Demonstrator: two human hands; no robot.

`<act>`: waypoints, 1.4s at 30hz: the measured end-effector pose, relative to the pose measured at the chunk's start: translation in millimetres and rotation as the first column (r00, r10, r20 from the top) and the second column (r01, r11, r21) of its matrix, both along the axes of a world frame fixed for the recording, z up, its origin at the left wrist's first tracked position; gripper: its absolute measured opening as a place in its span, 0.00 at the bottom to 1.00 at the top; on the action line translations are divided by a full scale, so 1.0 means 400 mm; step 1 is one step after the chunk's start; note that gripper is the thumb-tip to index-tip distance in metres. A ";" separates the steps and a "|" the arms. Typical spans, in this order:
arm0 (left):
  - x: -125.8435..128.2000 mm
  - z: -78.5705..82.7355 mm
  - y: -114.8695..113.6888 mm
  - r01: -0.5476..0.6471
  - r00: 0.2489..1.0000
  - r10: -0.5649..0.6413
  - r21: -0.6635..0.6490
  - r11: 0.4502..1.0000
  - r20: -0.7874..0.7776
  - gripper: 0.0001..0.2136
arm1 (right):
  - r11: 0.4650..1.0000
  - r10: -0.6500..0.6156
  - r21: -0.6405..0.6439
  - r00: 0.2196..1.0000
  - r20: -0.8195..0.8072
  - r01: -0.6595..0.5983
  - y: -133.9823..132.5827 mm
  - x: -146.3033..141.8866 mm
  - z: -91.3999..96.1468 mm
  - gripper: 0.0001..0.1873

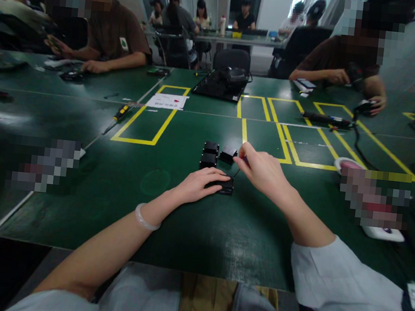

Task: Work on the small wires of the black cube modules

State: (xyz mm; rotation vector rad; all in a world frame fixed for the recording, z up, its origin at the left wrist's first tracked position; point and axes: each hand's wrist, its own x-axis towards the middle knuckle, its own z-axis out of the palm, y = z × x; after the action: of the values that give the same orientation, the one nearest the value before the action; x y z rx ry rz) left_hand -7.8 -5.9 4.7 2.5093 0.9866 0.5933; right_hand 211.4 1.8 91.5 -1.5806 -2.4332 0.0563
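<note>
My left hand (197,184) lies low over a small black box-shaped part (226,189), its fingers and thumb pinning the part to the green table. From above right, my right hand (264,170) pinches a thin tool, seemingly a small screwdriver (237,173). Its dark shaft slants down to the part's upper right edge; the handle is mostly hidden by my fingers. Just beyond my left fingers stand two similar black blocks (209,154), one behind the other. Another black block (229,153) sits tilted beside them, close to my right fingertips.
Yellow tape outlines (165,116) mark the green table (184,232). A yellow-black screwdriver (121,112) and a paper sheet (168,101) lie left, a black flat panel (218,87) at the back. Blurred phone-like objects flank me. Co-workers sit across, with a black cable (359,142) at right.
</note>
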 end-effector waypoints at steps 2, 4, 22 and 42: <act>0.000 0.000 0.000 0.002 1.000 -0.002 0.002 1.000 0.006 0.16 | 1.000 -0.024 0.010 0.999 0.030 0.024 0.000 -0.002 0.000 0.15; 0.000 0.000 -0.001 0.002 1.000 -0.002 -0.001 1.000 0.011 0.16 | 1.000 -0.031 0.009 0.999 0.038 0.030 0.001 -0.003 -0.001 0.15; 0.000 0.001 -0.002 0.001 1.000 -0.001 -0.007 1.000 0.010 0.16 | 0.999 -0.033 0.003 0.997 0.072 0.033 -0.001 -0.001 0.007 0.16; 0.002 0.001 -0.002 0.001 1.000 -0.001 -0.010 1.000 0.007 0.16 | 1.000 0.013 -0.010 0.999 0.042 -0.013 -0.006 -0.005 0.006 0.14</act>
State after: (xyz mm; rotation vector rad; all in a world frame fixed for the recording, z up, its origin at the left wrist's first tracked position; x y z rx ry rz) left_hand -7.1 -6.6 5.1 2.4972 0.9838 0.5959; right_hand 209.3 -0.5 94.0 -1.5857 -2.4786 0.0384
